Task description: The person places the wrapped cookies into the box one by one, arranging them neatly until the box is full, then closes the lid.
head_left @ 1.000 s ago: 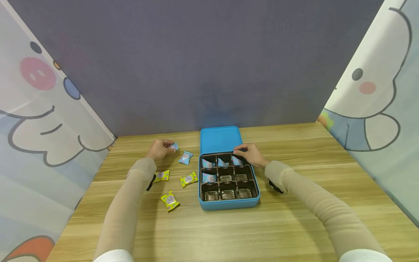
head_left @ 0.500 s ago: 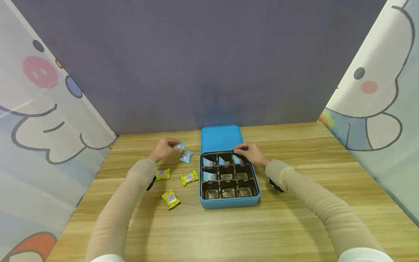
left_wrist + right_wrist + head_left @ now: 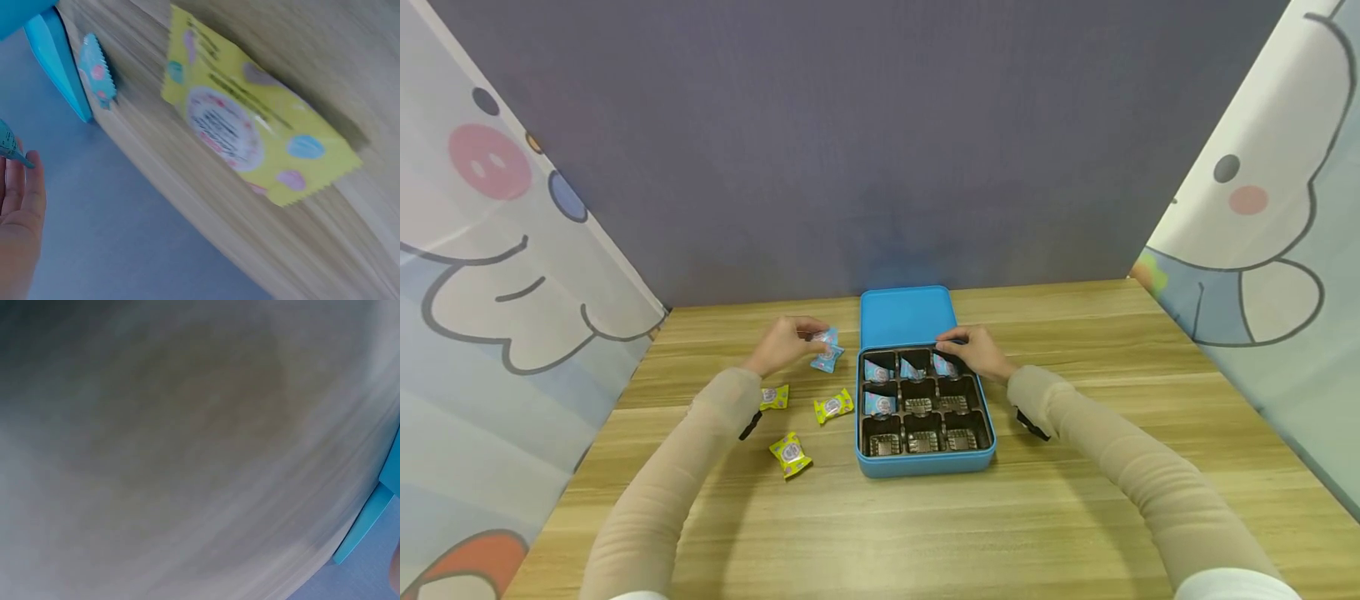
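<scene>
My left hand [image 3: 784,342] pinches a blue-wrapped candy [image 3: 827,336] at the fingertips, above another blue candy [image 3: 826,360] lying on the table. In the left wrist view the held candy [image 3: 9,142] shows at the tips of the fingers. A blue tin [image 3: 925,464] with a nine-compartment brown tray stands right of them; blue candies sit in its three back compartments and the middle-left one, such as this candy [image 3: 880,404]. My right hand [image 3: 977,351] holds the tin's back right rim between thumb and fingers.
Three yellow candies lie left of the tin: one [image 3: 833,406] beside it, one [image 3: 791,455] nearer the front, one [image 3: 774,397] by the left wrist. The tin's lid [image 3: 907,317] lies folded back behind it. A grey panel [image 3: 880,150] rises behind the wooden table [image 3: 880,533].
My left hand has moved right with its blue candy, from beside the blue candy on the table to above it. My right hand has stayed at the tin's corner.
</scene>
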Demonstrator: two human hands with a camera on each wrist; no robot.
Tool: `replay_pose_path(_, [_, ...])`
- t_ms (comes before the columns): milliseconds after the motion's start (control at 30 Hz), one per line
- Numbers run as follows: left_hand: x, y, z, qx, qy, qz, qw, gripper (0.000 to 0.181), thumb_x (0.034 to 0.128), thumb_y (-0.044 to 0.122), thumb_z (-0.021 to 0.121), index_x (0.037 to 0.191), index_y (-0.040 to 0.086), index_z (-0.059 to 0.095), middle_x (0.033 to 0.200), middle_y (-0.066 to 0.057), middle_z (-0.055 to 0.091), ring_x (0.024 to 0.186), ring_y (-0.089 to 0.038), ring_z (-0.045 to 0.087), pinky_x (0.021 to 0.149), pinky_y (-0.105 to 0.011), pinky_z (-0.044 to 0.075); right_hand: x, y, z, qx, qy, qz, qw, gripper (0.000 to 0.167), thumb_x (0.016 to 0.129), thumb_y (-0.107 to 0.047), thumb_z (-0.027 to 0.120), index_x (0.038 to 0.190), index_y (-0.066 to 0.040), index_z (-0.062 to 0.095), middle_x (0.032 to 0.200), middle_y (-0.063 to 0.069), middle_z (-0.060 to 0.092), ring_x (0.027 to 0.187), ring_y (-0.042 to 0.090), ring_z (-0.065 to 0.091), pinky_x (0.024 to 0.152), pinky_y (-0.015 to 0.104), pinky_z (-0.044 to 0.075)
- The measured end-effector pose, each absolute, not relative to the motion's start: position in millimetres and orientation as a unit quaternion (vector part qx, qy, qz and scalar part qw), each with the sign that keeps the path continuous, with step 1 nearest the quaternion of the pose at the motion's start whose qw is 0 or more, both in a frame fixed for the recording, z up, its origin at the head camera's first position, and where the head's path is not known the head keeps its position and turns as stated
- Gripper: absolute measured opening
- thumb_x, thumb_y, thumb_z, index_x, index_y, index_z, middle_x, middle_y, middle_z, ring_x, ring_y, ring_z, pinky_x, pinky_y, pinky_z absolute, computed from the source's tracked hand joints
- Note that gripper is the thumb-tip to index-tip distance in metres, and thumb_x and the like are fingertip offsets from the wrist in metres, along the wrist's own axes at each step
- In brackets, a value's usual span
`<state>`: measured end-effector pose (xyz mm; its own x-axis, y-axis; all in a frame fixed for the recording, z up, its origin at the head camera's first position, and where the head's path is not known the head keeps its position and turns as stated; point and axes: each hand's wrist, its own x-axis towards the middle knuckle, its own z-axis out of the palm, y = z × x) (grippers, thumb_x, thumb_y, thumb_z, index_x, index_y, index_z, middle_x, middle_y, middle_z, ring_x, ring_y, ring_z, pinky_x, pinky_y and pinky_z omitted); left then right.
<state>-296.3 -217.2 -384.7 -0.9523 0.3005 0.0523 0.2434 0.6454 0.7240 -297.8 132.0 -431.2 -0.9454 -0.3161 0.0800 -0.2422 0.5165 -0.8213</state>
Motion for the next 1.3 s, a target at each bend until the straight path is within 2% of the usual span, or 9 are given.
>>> replay_pose_path(433, [-278.1,-192.0,-376.4,0.170,0.894,0.413,0.037,0.034,0.0793,0.023,0.072,0.111,0.014,0.067,0.114,-0.004,0.064,0.106,-0.021,0.058,0.092,-0.041,0.048,-296.7,132.2,-431.2,-0.163,0.865,-0.472,0.049,0.031,0.089,-0.022,0.061,0.113,-0.002,0.064,0.116,0.015,0.060,0.111,0.031,0.053,0.093,0.042,0.047])
replay_pose_path(633, [-269.1,-175.8,-368.7,0.183,0.896,0.404,0.004,0.035,0.0786,0.025,0.073,0.111,0.014,0.068,0.114,-0.003,0.065,0.101,-0.019,0.059,0.076,-0.034,0.048,-296.6,133.1,-432.4,-0.164,0.863,-0.474,0.049,0.032,0.089,-0.022,0.060,0.114,-0.002,0.064,0.117,0.016,0.059,0.112,0.031,0.053,0.092,0.041,0.047])
replay_pose_path(700, [-266.8,-170.9,-366.2,0.186,0.896,0.403,0.002,0.035,0.0781,0.024,0.073,0.111,0.014,0.068,0.114,-0.004,0.065,0.102,-0.019,0.059,0.077,-0.035,0.049,-296.5,133.3,-432.4,-0.163,0.863,-0.476,0.048,0.032,0.089,-0.021,0.060,0.113,-0.001,0.064,0.117,0.015,0.059,0.112,0.031,0.053,0.092,0.041,0.047])
replay_pose_path(833, [-262.2,-161.9,-361.9,0.182,0.894,0.409,0.012,0.036,0.0779,0.024,0.074,0.112,0.015,0.067,0.114,-0.004,0.065,0.106,-0.020,0.059,0.089,-0.041,0.049,-295.7,134.1,-431.8,-0.173,0.862,-0.474,0.042,0.033,0.089,-0.021,0.060,0.114,0.000,0.063,0.116,0.017,0.060,0.110,0.032,0.053,0.091,0.041,0.048])
replay_pose_path(900, [-259.4,-157.3,-359.4,0.183,0.890,0.416,0.021,0.038,0.0782,0.025,0.073,0.114,0.015,0.066,0.116,-0.004,0.064,0.107,-0.021,0.059,0.092,-0.041,0.048,-296.0,134.6,-431.6,-0.176,0.861,-0.475,0.041,0.033,0.089,-0.021,0.060,0.114,0.000,0.063,0.116,0.017,0.060,0.110,0.032,0.054,0.090,0.041,0.048])
replay_pose_path(1300, [-241.4,-135.3,-354.4,0.220,0.872,0.433,0.056,0.036,0.0780,0.022,0.074,0.111,0.011,0.066,0.110,-0.003,0.066,0.104,-0.018,0.061,0.089,-0.033,0.050,-297.8,134.6,-431.5,-0.177,0.859,-0.478,0.047,0.032,0.087,-0.023,0.063,0.113,-0.003,0.065,0.114,0.015,0.061,0.107,0.030,0.055,0.087,0.040,0.050])
